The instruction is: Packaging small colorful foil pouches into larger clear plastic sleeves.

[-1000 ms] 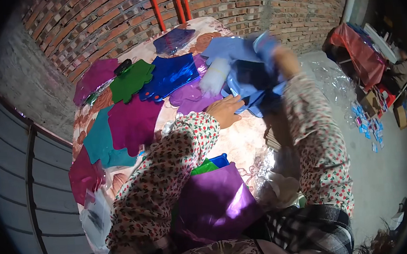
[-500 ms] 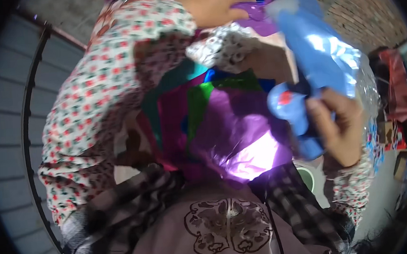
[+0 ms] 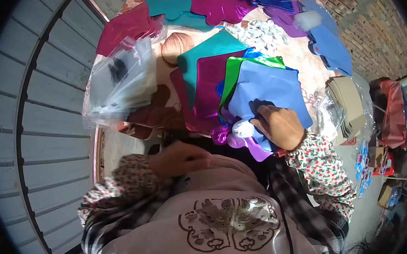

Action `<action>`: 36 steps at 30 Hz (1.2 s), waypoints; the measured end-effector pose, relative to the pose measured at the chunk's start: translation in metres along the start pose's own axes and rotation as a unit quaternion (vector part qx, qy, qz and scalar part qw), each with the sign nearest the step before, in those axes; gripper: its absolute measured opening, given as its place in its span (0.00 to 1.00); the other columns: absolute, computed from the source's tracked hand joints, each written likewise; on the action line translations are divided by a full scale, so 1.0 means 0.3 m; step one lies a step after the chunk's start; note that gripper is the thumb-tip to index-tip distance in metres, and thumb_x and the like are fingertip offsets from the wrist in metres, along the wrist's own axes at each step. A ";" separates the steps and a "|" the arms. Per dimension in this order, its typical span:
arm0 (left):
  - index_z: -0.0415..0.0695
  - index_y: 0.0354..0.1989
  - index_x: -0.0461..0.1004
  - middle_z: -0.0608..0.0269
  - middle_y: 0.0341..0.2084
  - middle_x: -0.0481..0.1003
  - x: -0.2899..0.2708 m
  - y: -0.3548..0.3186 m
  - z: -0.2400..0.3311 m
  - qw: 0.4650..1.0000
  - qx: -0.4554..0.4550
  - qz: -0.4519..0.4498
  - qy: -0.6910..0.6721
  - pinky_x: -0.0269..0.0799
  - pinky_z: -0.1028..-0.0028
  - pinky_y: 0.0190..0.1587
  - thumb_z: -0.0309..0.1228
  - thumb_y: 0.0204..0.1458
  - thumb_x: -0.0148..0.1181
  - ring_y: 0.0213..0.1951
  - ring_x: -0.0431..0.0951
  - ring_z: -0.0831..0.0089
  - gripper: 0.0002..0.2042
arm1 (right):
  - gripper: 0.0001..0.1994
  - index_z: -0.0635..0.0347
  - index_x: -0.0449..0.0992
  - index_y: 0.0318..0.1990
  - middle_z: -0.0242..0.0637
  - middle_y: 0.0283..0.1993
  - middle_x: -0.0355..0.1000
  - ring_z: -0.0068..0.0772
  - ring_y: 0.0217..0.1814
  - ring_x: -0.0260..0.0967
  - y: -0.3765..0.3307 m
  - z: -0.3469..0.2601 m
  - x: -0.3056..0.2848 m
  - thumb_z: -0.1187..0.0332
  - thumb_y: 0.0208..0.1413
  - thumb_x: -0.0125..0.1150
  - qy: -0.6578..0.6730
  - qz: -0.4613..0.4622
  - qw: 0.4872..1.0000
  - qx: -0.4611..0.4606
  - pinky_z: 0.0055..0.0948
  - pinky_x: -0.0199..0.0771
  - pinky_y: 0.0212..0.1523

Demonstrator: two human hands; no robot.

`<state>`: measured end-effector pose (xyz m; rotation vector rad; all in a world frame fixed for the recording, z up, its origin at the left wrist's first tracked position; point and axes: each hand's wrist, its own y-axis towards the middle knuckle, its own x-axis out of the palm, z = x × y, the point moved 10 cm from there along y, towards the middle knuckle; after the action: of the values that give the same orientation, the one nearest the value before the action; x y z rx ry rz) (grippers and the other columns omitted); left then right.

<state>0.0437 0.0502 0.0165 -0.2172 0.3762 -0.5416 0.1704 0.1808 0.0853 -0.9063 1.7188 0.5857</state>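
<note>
Brought over from the right, the blue sheet (image 3: 273, 85) now lies uppermost on the pile (image 3: 208, 83), over the green sheet (image 3: 231, 77). Directly beneath the right hand (image 3: 283, 124) is its near part; the fingers are bent, but whether they pinch or merely press, I cannot tell. Drawn back from the far sheets, the left hand (image 3: 179, 158) is blurred near the shirt (image 3: 217, 183), its grip unclear.
</note>
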 end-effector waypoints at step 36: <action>0.34 0.41 0.71 0.52 0.31 0.76 0.117 0.175 -0.221 0.849 0.039 0.201 -0.487 0.72 0.71 0.41 0.39 0.61 0.41 0.34 0.77 0.68 0.19 | 0.21 0.61 0.74 0.46 0.44 0.46 0.72 0.44 0.47 0.69 -0.127 0.017 0.025 0.82 0.40 0.54 -0.048 0.198 0.979 0.021 0.36 0.69 0.48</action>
<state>0.0688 0.0684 -0.0696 -0.2965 -0.5907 0.0168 0.2029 0.1601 0.0785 -0.4951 1.8276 0.8361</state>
